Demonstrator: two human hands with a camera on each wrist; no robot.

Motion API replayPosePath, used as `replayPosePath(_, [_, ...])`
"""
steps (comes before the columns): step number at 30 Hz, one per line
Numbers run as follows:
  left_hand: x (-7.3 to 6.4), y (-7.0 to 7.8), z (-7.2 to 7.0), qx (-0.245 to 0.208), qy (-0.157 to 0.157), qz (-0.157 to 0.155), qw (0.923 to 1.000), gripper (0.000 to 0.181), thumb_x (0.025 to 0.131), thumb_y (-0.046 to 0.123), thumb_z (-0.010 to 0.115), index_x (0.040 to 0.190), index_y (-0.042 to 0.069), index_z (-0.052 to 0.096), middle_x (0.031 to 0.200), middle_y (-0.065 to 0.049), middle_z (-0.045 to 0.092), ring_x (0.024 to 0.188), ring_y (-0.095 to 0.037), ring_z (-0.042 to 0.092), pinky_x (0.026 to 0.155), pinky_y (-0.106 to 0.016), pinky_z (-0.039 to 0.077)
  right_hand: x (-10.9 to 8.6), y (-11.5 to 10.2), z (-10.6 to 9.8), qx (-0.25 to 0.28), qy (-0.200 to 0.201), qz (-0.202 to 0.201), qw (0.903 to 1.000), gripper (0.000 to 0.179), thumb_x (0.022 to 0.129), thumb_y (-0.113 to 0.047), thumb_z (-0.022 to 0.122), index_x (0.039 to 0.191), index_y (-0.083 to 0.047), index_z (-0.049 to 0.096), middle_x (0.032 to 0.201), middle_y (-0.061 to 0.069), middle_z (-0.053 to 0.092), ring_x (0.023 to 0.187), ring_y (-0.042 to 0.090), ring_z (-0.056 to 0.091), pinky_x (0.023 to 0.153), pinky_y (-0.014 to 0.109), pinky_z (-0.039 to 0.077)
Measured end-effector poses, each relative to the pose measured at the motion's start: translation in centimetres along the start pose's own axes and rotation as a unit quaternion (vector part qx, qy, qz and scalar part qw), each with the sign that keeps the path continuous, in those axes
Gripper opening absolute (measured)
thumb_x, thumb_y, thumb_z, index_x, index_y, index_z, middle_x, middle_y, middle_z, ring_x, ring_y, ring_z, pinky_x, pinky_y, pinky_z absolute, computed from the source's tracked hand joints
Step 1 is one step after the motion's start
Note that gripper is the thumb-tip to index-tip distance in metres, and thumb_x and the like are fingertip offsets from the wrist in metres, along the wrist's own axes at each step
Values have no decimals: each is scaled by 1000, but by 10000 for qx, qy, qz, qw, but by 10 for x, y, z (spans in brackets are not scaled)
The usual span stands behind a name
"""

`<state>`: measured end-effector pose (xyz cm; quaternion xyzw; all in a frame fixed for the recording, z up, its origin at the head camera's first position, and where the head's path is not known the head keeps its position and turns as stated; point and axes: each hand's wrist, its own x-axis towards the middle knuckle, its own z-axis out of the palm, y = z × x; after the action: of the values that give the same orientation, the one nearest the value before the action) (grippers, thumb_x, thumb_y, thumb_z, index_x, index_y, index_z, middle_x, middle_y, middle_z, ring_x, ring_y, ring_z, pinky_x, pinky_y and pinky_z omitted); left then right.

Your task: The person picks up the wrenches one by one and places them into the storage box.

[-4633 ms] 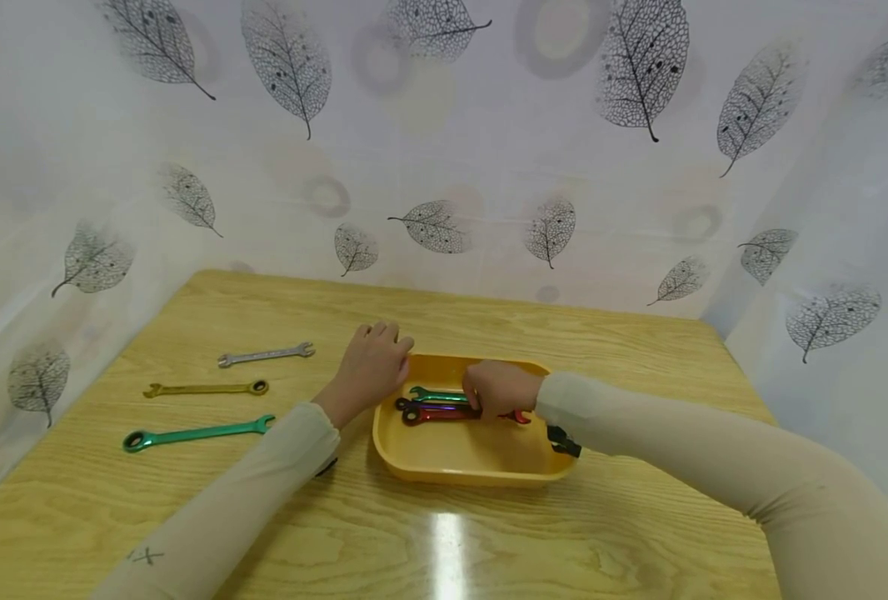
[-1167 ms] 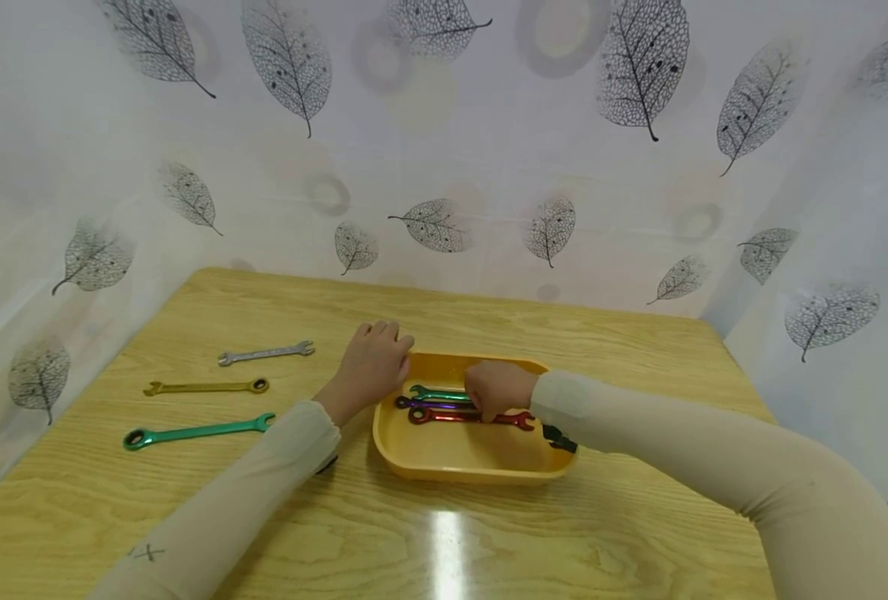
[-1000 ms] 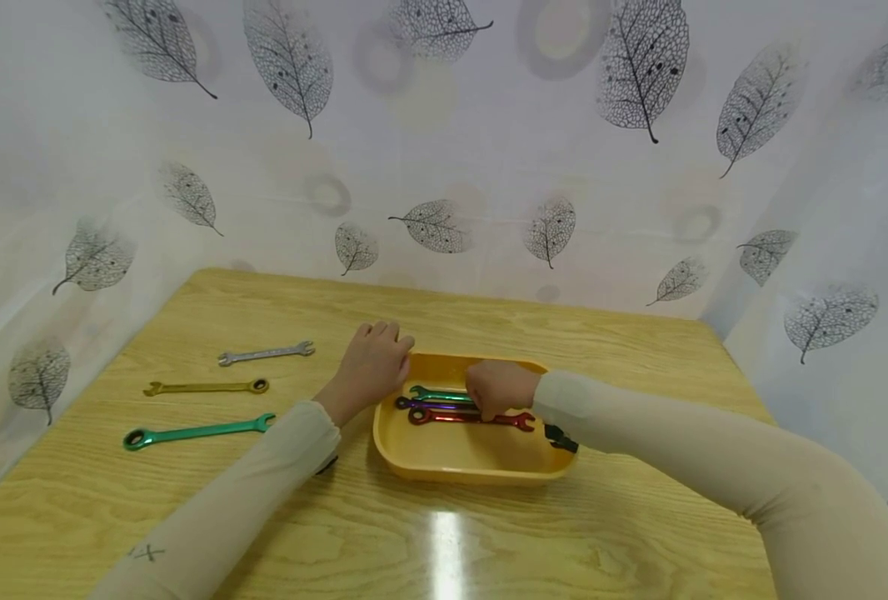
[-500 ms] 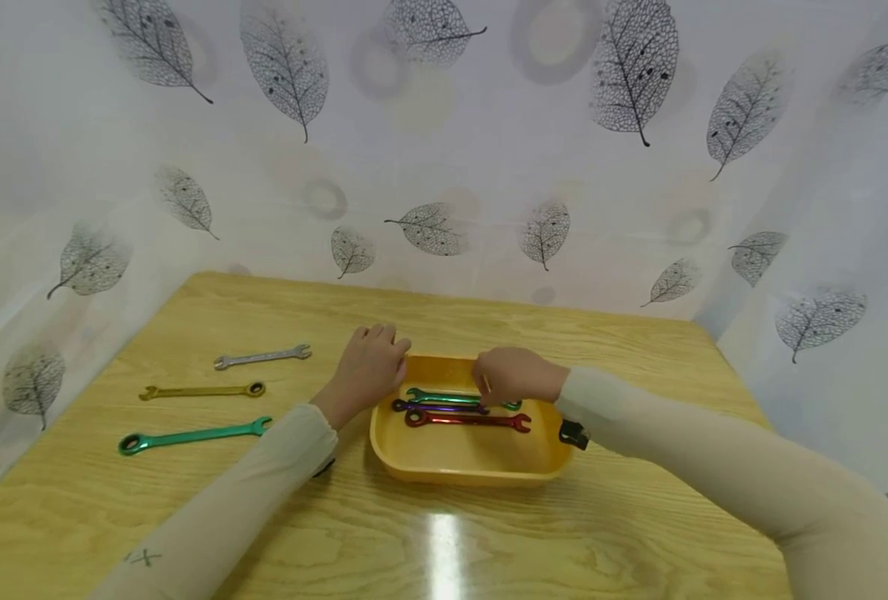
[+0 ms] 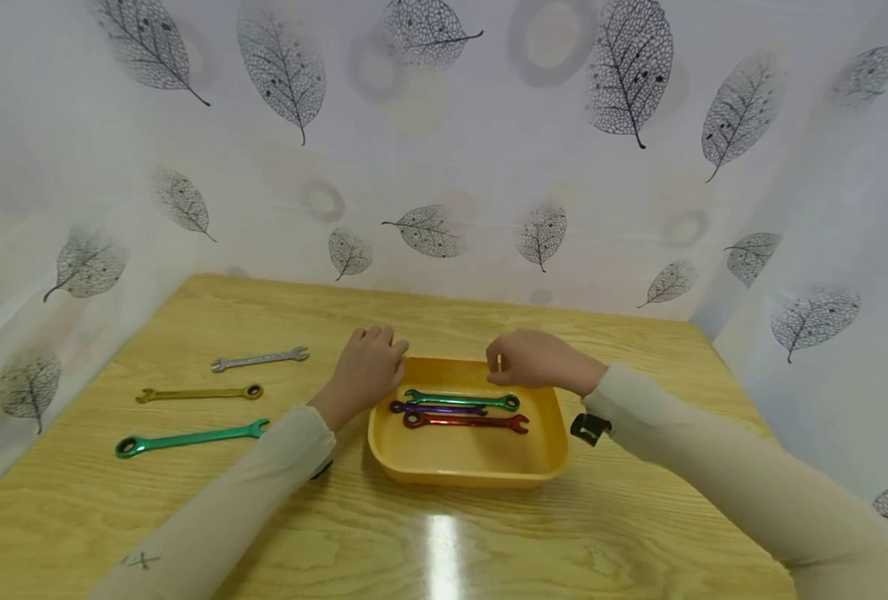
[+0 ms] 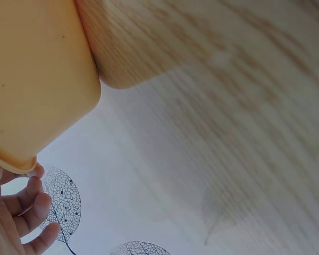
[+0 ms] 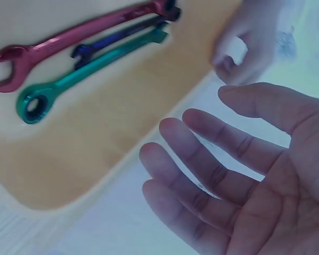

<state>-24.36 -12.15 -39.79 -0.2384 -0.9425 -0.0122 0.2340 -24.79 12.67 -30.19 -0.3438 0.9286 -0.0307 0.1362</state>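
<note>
My left hand [image 5: 367, 367] pinches the rim of a yellow plastic bin [image 5: 466, 478] at its back left corner; the left wrist view has the fingertips [image 6: 38, 171] at that rim. Three wrenches lie side by side in the bin: a green one [image 5: 459, 400] at the back, a short purple one [image 5: 440, 409], and a red one [image 5: 466, 421] in front. Above the bin's back right rim, my right hand [image 5: 537, 358] holds nothing. Its fingers [image 7: 196, 154] are loosely bent and apart in the right wrist view, away from the wrenches.
Left of the bin, three more wrenches lie spaced on the wooden table [image 5: 324, 542]: a silver one [image 5: 260, 359], a gold one [image 5: 198, 393] and a larger green one [image 5: 192, 437]. A leaf-print cloth [image 5: 451, 150] hangs behind and beside the table.
My right hand has let go of the wrenches in the bin and risen back and to the right, uncovering them. The red wrench has shifted slightly right. The left hand has stayed at the rim.
</note>
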Motion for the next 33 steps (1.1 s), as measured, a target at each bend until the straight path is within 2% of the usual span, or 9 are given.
replayPosePath(12, [0,0,1,53,125,51,9999,8,85,18,60,86,10,63,79,-8,55,77,-25,56,78,-42,48,-23,10,-9,303,550,365,9974,18,91,-23,59,101,-10,65,91,6,67,78,17,62,70,34,51])
replayPosePath(17, [-1,0,2,53,201,68,9998,7,84,17,60,84,10,63,78,-7,55,76,-24,56,77,-41,48,-29,19,-3,110,1135,605,9916,23,91,-21,59,107,-5,61,89,8,68,74,18,62,67,35,51])
replayPosePath(20, [-2,0,3,37,240,65,9997,7,84,17,60,84,10,63,77,-7,55,75,-24,56,76,-41,47,-31,25,5,-195,1685,708,9830,24,90,-21,60,108,-5,61,88,8,68,71,18,62,64,34,51])
replayPosePath(26, [-2,1,2,-3,280,80,9996,7,84,16,61,83,10,62,76,-7,53,75,-24,55,76,-42,48,-35,40,25,-774,2682,671,9579,24,87,-21,64,106,-6,62,85,9,67,64,19,60,54,32,49])
replayPosePath(33, [-2,1,2,29,222,55,9997,7,84,17,61,85,10,63,78,-7,54,77,-24,56,77,-42,47,-37,54,43,-1488,3415,439,9270,21,85,-19,66,97,-3,64,77,11,62,58,22,55,51,34,47])
